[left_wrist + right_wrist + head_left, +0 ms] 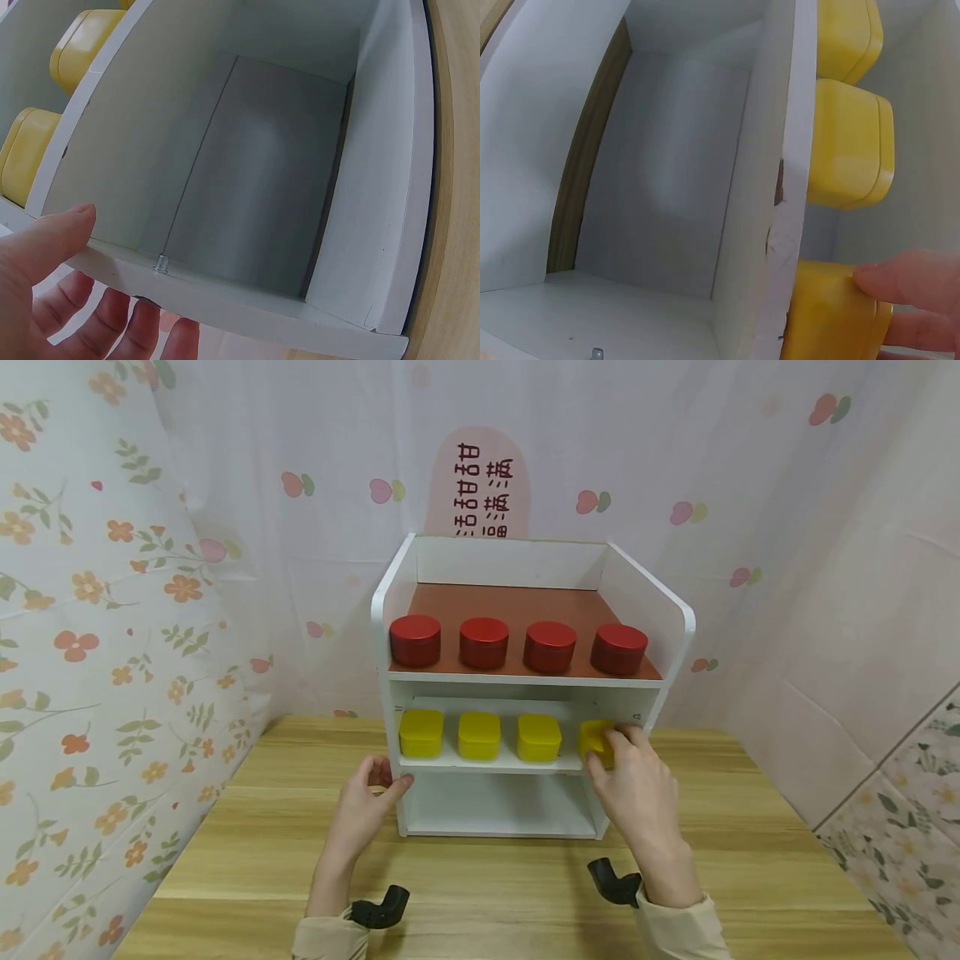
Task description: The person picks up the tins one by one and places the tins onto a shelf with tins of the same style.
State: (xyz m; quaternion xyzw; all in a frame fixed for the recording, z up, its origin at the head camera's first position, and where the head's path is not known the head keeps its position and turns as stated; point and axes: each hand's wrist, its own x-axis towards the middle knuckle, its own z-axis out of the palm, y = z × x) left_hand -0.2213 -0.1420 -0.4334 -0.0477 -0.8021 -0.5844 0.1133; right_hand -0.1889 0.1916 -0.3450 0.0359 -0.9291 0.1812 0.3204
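A small white shelf unit stands on the wooden table. My right hand grips the rightmost yellow square lidded box on the middle shelf. In the right wrist view, the thumb lies on the lid edge of that yellow box; the fingers are partly hidden. My left hand holds the unit's left side panel, thumb at the front edge and fingers on the outer side. Three more yellow boxes stand in a row to the left of the gripped one.
Several round red tins line the front of the brown top shelf. The bottom compartment shows bare white surfaces. A black curved wrist mount sits on each wrist. Patterned cloth hangs behind and beside the table.
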